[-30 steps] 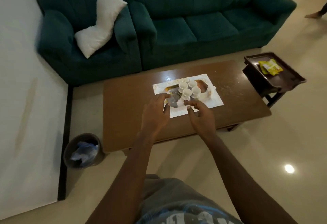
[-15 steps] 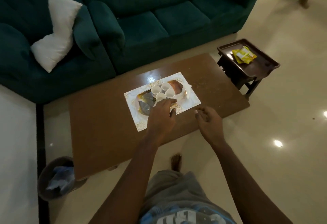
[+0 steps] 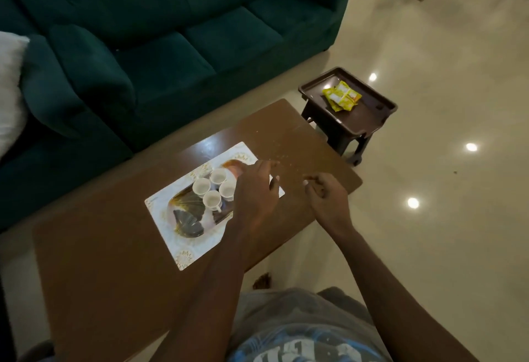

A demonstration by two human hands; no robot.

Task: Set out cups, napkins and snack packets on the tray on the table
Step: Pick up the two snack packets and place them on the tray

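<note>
White, patterned rectangular tray (image 3: 183, 250) lying flat near the middle of the brown wooden coffee table (image 3: 108, 275), skewed to the table's edges, with a dark printed motif at its centre. Four small white cups (image 3: 213, 188) standing upright on the tray in a tight cluster, rims up, touching or nearly touching one another. Left hand (image 3: 254, 192) held over the tray's right end, just beside the cups, fingers loosely spread and pointing away from the body; cannot tell whether anything is under the palm, and that end of the tray hidden by it. Right hand (image 3: 326, 198) over the bare table just right of the tray, fingers curled inward, thumb and forefinger drawn close; too small and dim to tell whether anything is pinched there. Beyond the table's far right corner, a dark brown plastic side stand with a raised-rim top (image 3: 369, 121), bearing a few yellow snack packets (image 3: 342, 98) in a loose overlapping pile. Behind the table, a dark green fabric sofa (image 3: 177, 35); at the left edge, a white cushion (image 3: 10, 89) on a matching green armchair (image 3: 57, 132). Glossy cream floor tiles (image 3: 443, 46) all round.
</note>
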